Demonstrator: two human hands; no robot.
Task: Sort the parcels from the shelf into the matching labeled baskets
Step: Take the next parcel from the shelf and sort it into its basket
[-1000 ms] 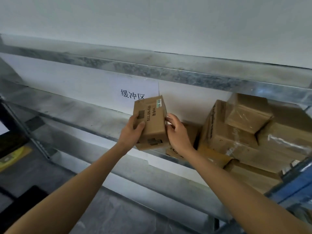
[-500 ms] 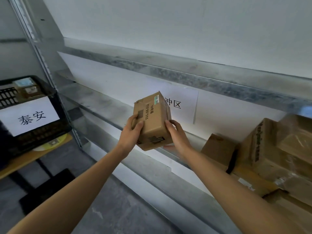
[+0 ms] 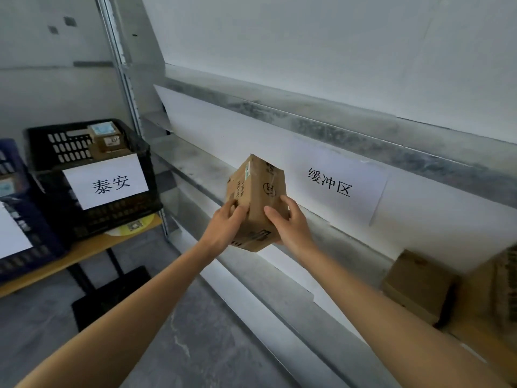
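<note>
Well left of the grip: black basket point(image 3: 123, 212) with a white label, on a table point(image 3: 84, 250), small boxes point(image 3: 107, 138) inside. Left hand point(image 3: 223, 224) curls round the parcel point(image 3: 258, 194) at its lower left; right hand point(image 3: 289, 222) clasps its right side. Parcel held tilted, in front of the shelf point(image 3: 195, 169). Right of the grip: stacked cartons point(image 3: 416, 284) on the shelf.

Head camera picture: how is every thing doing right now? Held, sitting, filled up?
parcel, tilted, held in the air by both hands.
left hand, grips the parcel's left side.
right hand, grips the parcel's right side.
black basket, labelled, small boxes inside.
blue basket, beside the black one, partly out of view.
brown boxes, resting on the shelf.
paper sign, stuck flat behind the shelf.
</note>
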